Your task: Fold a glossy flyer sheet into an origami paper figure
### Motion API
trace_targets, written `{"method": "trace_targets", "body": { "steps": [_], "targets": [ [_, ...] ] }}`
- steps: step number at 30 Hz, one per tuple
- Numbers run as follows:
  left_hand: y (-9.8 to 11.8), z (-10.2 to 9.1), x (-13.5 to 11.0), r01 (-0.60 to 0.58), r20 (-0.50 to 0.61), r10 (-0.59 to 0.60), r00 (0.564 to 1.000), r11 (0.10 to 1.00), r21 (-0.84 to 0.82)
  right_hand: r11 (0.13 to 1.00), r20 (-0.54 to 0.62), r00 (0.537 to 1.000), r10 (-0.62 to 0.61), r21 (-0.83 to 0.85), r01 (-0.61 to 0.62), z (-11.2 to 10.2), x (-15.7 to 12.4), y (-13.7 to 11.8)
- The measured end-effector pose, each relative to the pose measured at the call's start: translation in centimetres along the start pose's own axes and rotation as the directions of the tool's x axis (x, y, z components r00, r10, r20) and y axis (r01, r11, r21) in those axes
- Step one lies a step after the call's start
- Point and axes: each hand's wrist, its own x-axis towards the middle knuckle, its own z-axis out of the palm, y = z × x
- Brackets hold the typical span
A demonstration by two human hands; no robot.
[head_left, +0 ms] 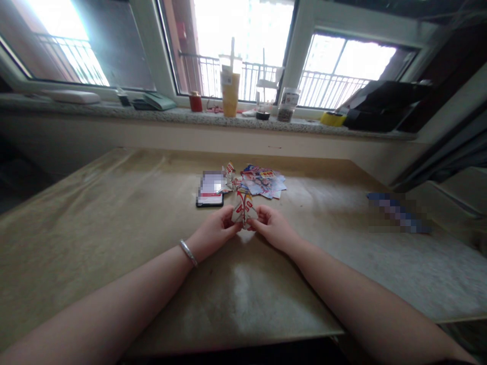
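Observation:
A folded piece of printed paper, white with red and yellow markings, is held upright just above the table. My left hand pinches its left side, and my right hand pinches its right side with the thumb in front. Some fingertips are hidden behind the paper. Just beyond it lie another folded paper piece and a loose pile of colourful printed sheets. A phone with a lit screen rests to the left of these.
A blurred blue strip lies at the table's right. Along the windowsill stand a tall cup of yellow drink, a red jar, a clear container, a yellow tape roll and a black bag-like object.

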Motion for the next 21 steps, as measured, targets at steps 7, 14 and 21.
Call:
{"method": "trace_targets", "body": {
  "steps": [7,14,21],
  "targets": [
    [0.11,0.15,0.02,0.02,-0.024,-0.02,1.0,1.0,0.006,0.994,0.039,0.999,-0.016,-0.103,0.02,0.01,-0.05,-0.03],
    [-0.03,0.23,0.07,0.007,-0.006,-0.006,1.0,0.998,0.059,0.947,0.043,0.998,-0.05,-0.317,0.061,0.14,-0.2,0.03],
    [-0.21,0.25,0.11,-0.027,-0.009,0.029,1.0,0.991,0.132,0.947,0.06,0.992,-0.114,-0.294,0.127,0.3,-0.2,0.41]
  ]
}}
